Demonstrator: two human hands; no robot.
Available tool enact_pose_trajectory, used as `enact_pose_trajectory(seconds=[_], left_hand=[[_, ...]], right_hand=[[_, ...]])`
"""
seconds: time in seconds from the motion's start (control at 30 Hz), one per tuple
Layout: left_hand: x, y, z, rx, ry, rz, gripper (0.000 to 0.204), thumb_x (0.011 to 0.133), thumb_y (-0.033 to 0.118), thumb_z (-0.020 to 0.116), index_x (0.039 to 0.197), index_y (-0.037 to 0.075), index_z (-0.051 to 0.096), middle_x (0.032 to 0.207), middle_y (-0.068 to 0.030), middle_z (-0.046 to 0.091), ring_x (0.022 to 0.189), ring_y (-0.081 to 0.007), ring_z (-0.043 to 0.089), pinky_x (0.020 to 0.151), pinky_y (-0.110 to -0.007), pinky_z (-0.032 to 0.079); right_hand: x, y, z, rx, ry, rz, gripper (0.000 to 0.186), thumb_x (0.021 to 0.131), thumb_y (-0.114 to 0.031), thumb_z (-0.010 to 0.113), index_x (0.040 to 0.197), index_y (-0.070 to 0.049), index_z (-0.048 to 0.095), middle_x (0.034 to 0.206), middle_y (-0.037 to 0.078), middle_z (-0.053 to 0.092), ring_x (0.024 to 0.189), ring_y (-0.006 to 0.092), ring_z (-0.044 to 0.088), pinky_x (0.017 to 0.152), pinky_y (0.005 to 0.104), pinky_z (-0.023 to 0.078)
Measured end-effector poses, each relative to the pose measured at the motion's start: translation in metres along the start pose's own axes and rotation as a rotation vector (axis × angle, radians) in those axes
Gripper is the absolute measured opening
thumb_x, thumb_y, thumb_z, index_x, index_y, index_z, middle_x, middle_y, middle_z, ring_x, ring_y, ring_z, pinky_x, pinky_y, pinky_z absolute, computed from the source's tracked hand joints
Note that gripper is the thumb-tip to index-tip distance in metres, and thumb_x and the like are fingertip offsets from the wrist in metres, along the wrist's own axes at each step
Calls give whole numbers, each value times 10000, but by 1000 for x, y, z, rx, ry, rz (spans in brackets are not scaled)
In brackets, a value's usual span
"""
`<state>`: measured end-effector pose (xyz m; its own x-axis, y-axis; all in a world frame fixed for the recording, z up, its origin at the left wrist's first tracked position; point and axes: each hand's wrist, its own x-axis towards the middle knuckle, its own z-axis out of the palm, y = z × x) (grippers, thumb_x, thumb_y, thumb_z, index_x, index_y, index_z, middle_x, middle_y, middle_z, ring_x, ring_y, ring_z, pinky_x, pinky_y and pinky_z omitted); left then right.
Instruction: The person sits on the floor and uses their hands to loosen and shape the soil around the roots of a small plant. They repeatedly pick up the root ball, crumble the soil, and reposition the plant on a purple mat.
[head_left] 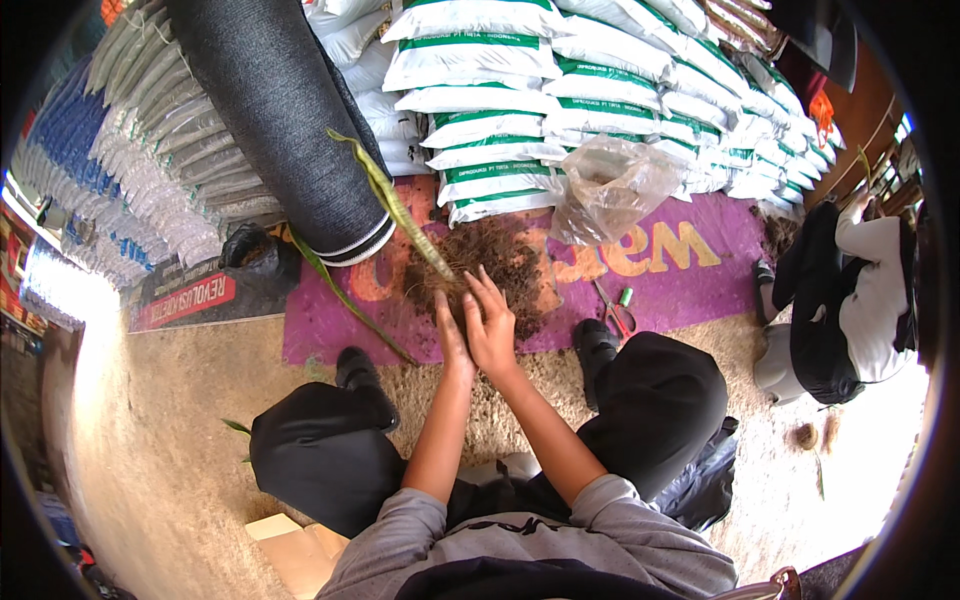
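Observation:
A snake plant [410, 220] with a long yellow-green leaf leans up and to the left, its roots and soil at the lower end. Against that root clump [452, 290] my left hand [453, 338] presses from the left, fingers together. My right hand [490, 328] presses from the other side, its fingers slightly apart; both palms nearly meet below the roots. Loose dark soil [505, 250] spreads around and beyond the hands on a purple banner [660, 290]. To the left lies another long green leaf [350, 303].
Scissors [622, 320] with red handles and a green spool [626, 297] lie right of the soil. Behind are a clear plastic bag [610, 190], stacked white-green sacks [490, 120] and a black mesh roll [285, 120]. A black plant bag [250, 250] stands left; another person [850, 300] sits right.

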<state>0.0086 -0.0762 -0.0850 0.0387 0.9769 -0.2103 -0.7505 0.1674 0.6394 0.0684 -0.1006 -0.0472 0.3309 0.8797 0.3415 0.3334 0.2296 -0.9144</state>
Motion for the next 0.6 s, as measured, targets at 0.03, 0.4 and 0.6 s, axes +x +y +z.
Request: enact_pose_trajectory(seconds=[0.03, 0.4, 0.6], left_hand=[[2, 0, -3, -22, -62, -5, 452, 938, 416, 396, 1204, 60, 474, 1114, -59, 542, 1002, -190, 527, 871, -344, 435], [1, 17, 3, -92, -40, -130, 506, 925, 450, 428, 1241, 56, 463, 1149, -91, 562, 1007, -226, 559, 870, -355, 448], [-21, 30, 42, 47, 16, 88, 666, 923, 566, 283, 1314, 34, 371, 1304, -114, 433, 1187, -242, 422, 1021, -362, 306]], right_hand=[[-3, -3, 1, -28, -22, -26, 397, 922, -257, 445, 1260, -55, 495, 1360, 200, 396, 1277, 361, 349, 1068, 535, 148], [4, -21, -13, -44, -52, -12, 396, 932, -252, 436, 1274, -57, 476, 1322, 196, 431, 1234, 364, 394, 1038, 475, 248], [14, -25, -11, 105, 87, -73, 422, 789, -158, 657, 1144, 29, 527, 1144, 208, 549, 1045, 313, 556, 892, 366, 436]])
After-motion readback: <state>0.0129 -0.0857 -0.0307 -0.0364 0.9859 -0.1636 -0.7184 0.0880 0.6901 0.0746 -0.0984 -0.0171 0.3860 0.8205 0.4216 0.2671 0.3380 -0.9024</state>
